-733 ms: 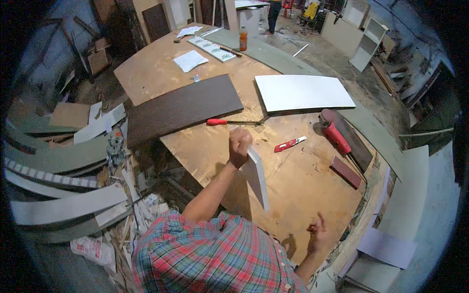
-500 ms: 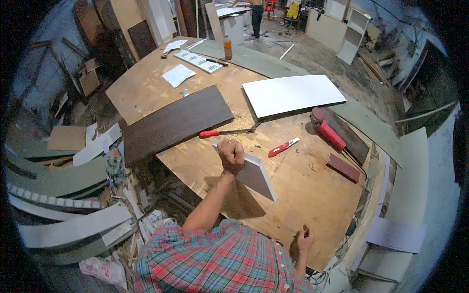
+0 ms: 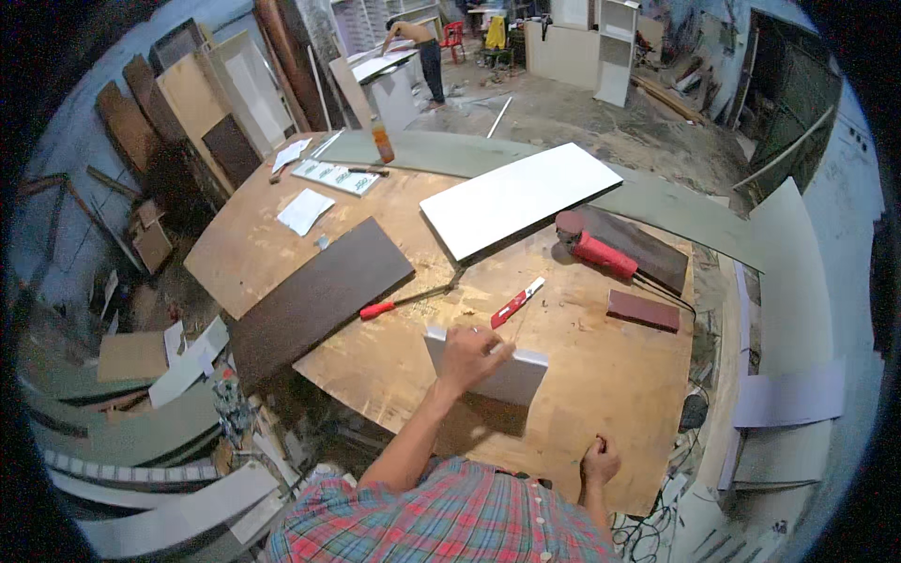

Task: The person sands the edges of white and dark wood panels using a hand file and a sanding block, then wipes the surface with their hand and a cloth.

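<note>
My left hand point(image 3: 466, 358) grips the upper edge of a small white board point(image 3: 507, 389), which stands tilted on edge above the worktable point(image 3: 375, 361). My right hand point(image 3: 601, 462) is curled closed by the table's front right; whatever its fingers hold is too small to make out. Just beyond the board lie a red utility knife point(image 3: 517, 303) and a long thin tool with a red handle point(image 3: 378, 311). A dark brown panel point(image 3: 324, 281) rests to the left, and a larger white panel point(image 3: 521, 199) lies farther back.
At the right lie a red angle grinder point(image 3: 601, 255) with its cord and a dark red block point(image 3: 643, 311). Papers point(image 3: 305, 212) and an orange bottle point(image 3: 382, 143) sit at the far left. Offcuts point(image 3: 178, 413) crowd the left floor. Another person point(image 3: 427, 56) bends over a far bench.
My view has shifted, showing more of the room. The small board in my left hand has turned, its top edge now running more across the table. My right hand's fingers look more curled.
</note>
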`<action>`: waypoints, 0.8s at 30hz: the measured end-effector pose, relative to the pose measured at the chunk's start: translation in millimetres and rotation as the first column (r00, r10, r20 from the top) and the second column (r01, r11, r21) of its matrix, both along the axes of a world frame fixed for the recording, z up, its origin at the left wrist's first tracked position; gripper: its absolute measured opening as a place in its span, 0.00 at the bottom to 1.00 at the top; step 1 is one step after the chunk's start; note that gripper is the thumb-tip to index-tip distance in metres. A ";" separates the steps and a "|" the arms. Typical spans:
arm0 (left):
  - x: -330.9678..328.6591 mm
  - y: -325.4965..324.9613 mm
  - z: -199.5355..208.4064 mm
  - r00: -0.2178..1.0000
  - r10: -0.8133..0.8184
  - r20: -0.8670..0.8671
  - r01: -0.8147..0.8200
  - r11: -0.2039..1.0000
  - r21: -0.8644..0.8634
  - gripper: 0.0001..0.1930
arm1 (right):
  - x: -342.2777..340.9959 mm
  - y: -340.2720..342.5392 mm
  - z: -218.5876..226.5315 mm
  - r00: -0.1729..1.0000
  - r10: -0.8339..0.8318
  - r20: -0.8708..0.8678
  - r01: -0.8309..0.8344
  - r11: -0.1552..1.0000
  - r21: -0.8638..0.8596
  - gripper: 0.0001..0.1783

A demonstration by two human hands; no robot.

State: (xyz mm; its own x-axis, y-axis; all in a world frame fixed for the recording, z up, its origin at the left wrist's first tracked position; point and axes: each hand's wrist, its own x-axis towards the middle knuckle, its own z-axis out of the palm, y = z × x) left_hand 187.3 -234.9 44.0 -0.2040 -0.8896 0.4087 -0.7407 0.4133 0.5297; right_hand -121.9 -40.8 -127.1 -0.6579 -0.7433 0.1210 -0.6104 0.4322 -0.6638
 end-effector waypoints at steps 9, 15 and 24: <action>6.5 -8.0 35.1 0.942 -0.230 0.243 0.103 0.890 0.444 0.26 | -9.4 1.7 -10.6 1.000 -0.006 0.008 0.006 1.000 -0.011 0.08; 18.1 6.0 42.6 0.937 -0.300 0.180 0.156 0.819 0.552 0.26 | -4.2 3.0 -1.5 1.000 -0.002 -0.020 0.003 0.997 0.080 0.08; 13.8 6.9 41.9 0.933 -0.340 0.122 0.262 0.870 0.418 0.20 | -12.4 4.5 -17.1 0.996 -0.027 -0.085 0.043 0.982 0.186 0.10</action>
State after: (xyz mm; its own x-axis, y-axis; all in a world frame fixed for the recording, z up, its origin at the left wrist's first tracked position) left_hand 201.1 -228.0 85.9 -0.5247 -0.8508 -0.0288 -0.7141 0.4215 0.5590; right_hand -134.3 -36.3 -144.2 -0.6776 -0.7346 0.0356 -0.6414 0.5665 -0.5175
